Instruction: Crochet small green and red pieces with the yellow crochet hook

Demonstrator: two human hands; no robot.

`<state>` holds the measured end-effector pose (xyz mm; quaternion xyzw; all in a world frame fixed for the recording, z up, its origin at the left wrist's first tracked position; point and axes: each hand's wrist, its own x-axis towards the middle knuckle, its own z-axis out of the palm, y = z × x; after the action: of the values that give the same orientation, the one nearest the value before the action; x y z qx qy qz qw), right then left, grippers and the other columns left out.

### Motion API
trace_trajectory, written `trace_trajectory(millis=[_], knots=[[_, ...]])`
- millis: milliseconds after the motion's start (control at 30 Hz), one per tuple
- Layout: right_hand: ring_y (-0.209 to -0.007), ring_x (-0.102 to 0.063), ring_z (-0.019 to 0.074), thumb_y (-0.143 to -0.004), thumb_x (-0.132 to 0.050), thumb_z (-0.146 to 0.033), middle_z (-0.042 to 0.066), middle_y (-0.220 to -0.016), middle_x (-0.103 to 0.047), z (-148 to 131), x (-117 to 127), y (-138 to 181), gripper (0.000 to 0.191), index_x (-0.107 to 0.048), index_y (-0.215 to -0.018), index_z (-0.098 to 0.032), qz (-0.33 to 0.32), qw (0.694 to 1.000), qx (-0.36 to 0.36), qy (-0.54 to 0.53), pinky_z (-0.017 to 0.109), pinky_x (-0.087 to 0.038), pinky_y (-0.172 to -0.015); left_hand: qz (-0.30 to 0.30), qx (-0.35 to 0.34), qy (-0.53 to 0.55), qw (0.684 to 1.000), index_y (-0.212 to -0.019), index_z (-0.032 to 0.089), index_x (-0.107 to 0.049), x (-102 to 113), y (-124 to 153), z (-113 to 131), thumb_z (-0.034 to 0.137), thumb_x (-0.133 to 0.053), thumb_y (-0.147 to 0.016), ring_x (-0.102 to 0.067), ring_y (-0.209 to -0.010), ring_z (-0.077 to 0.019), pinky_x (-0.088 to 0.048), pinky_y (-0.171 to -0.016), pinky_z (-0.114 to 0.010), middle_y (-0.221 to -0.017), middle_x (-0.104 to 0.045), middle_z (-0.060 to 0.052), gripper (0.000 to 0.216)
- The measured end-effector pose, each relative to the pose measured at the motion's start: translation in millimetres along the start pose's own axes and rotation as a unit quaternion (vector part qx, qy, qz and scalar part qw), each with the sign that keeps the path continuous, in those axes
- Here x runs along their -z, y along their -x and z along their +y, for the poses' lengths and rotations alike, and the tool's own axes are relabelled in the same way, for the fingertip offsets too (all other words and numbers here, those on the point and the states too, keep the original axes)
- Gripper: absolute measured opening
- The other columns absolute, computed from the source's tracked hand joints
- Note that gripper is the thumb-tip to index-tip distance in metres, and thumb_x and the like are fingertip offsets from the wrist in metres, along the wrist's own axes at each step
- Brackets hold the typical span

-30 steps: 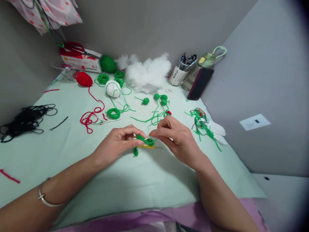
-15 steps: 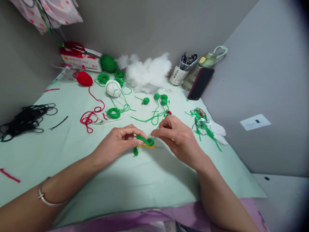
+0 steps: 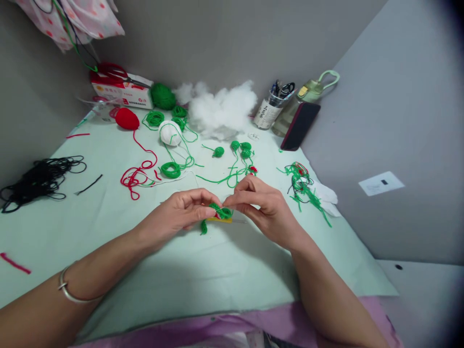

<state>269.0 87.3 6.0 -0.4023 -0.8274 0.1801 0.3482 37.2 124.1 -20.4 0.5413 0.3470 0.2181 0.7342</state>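
My left hand [image 3: 190,209] is closed, pinching a green crocheted piece [image 3: 225,212] between thumb and fingers. A bit of red shows on it by the thumb tip. My right hand [image 3: 259,199] is also closed, its thumb and forefinger on a thin pale needle [image 3: 222,208] whose other end meets the green piece. Much of the needle is hidden by the fingers. Just below lies a yellow-handled crochet hook [image 3: 226,221], its metal shaft pointing right. A small green crocheted curl [image 3: 203,227] sits under my left fingers.
Several green crocheted balls [image 3: 218,152] with loose tails lie ahead. Behind are white stuffing [image 3: 224,108], a white yarn ball [image 3: 170,133] and red yarn [image 3: 126,119]. Black yarn [image 3: 36,181] is left; yarn scraps [image 3: 304,183], a phone [image 3: 300,126] and a pen cup [image 3: 267,113] are right.
My right hand has moved slightly left, bringing the needle closer to my left thumb. The green piece has turned a little, and red now shows on it.
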Motion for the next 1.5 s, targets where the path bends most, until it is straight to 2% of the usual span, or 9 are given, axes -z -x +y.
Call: trace_trajectory(millis=[267,500,767,933,1033,1200,1300,1433,1500], knots=[[-0.082,-0.069,0.0123,-0.098,-0.062,-0.012,0.003,-0.092,-0.074,-1.3,-17.4,1.1,0.017,-0.073,-0.105,-0.022,0.036,0.997,-0.059,-0.047,0.024,-0.055,-0.072,0.042,-0.027,-0.008,0.999,-0.094,0.023,-0.064,-5.9,1.9,-4.1,0.037,-0.07,-0.09,-0.032,-0.056,-0.0087,-0.024,-0.054,-0.025,-0.068,-0.052,0.007,0.016],[-0.083,-0.071,0.013,-0.102,-0.057,-0.018,0.006,-0.093,-0.077,-10.4,-22.5,3.0,0.015,-0.068,-0.112,-0.018,0.002,1.0,0.014,0.014,0.024,-0.055,-0.073,0.053,-0.02,-0.024,0.998,-0.087,0.02,-0.059,-11.2,-1.5,-5.9,0.034,-0.068,-0.087,-0.03,-0.054,-0.0091,-0.023,-0.052,-0.026,-0.061,-0.042,0.009,0.016],[-0.077,-0.067,0.0118,-0.097,-0.064,-0.021,0.007,-0.1,-0.073,-18.6,-25.2,0.7,0.009,-0.073,-0.097,-0.022,0.045,0.994,-0.058,-0.081,0.023,-0.052,-0.062,0.059,-0.021,-0.051,0.997,-0.084,0.02,-0.06,-12.3,-2.0,-7.5,0.034,-0.072,-0.079,-0.054,-0.069,-0.0144,-0.037,-0.06,-0.026,-0.075,-0.059,0.003,0.019],[-0.049,-0.063,0.0098,-0.1,-0.06,-0.036,-0.002,-0.078,-0.072,-26.0,-2.1,-4.8,0.016,-0.064,-0.091,-0.024,0.087,0.887,-0.181,-0.416,0.021,-0.05,-0.043,0.071,-0.003,-0.066,0.995,-0.084,0.02,-0.06,-14.5,-1.5,-3.7,0.036,-0.073,-0.077,-0.057,-0.069,-0.0153,-0.039,-0.06,-0.026,-0.076,-0.063,0.001,0.021],[-0.057,-0.069,0.0122,-0.097,-0.066,-0.034,-0.009,-0.056,-0.055,-16.7,21.3,-6.2,0.013,-0.064,-0.089,-0.023,0.19,0.861,-0.179,-0.436,0.025,-0.06,-0.061,0.068,0.015,-0.068,0.995,-0.084,0.02,-0.059,-13.7,-1.2,-4.4,0.035,-0.073,-0.076,-0.055,-0.067,-0.0136,-0.039,-0.061,-0.027,-0.077,-0.063,0.002,0.022],[-0.078,-0.07,0.011,-0.092,-0.07,-0.029,-0.009,-0.059,-0.043,10.0,54.5,-0.6,0.013,-0.067,-0.082,-0.023,0.459,0.819,-0.094,-0.331,0.032,-0.057,-0.103,0.063,-0.002,-0.078,0.995,-0.087,0.02,-0.062,-10.2,-0.5,-7.1,0.036,-0.073,-0.08,-0.058,-0.067,-0.0141,-0.043,-0.063,-0.027,-0.079,-0.066,0.0,0.021],[-0.074,-0.067,0.014,-0.095,-0.065,-0.025,-0.006,-0.06,-0.048,12.7,55.0,3.5,0.012,-0.07,-0.084,-0.024,0.428,0.859,-0.09,-0.266,0.038,-0.058,-0.099,0.067,-0.023,-0.08,0.994,-0.092,0.02,-0.068,-9.0,0.1,-6.8,0.04,-0.074,-0.083,-0.058,-0.069,-0.015,-0.043,-0.061,-0.027,-0.078,-0.066,0.0,0.023],[-0.08,-0.066,0.02,-0.093,-0.07,-0.027,0.002,-0.077,-0.067,-0.4,37.9,5.0,0.007,-0.075,-0.088,-0.028,0.218,0.966,-0.089,-0.106,0.04,-0.059,-0.079,0.071,-0.04,-0.073,0.994,-0.092,0.02,-0.072,-7.6,0.4,-6.3,0.041,-0.076,-0.082,-0.057,-0.07,-0.0155,-0.042,-0.061,-0.027,-0.078,-0.065,0.0,0.023],[-0.084,-0.066,0.0202,-0.093,-0.071,-0.025,0.004,-0.087,-0.069,-5.9,28.7,4.7,0.007,-0.076,-0.091,-0.028,0.124,0.99,-0.064,-0.03,0.037,-0.056,-0.075,0.074,-0.044,-0.076,0.993,-0.093,0.021,-0.074,-7.1,0.5,-6.2,0.04,-0.077,-0.083,-0.055,-0.071,-0.0155,-0.042,-0.063,-0.028,-0.079,-0.064,0.0,0.022]])
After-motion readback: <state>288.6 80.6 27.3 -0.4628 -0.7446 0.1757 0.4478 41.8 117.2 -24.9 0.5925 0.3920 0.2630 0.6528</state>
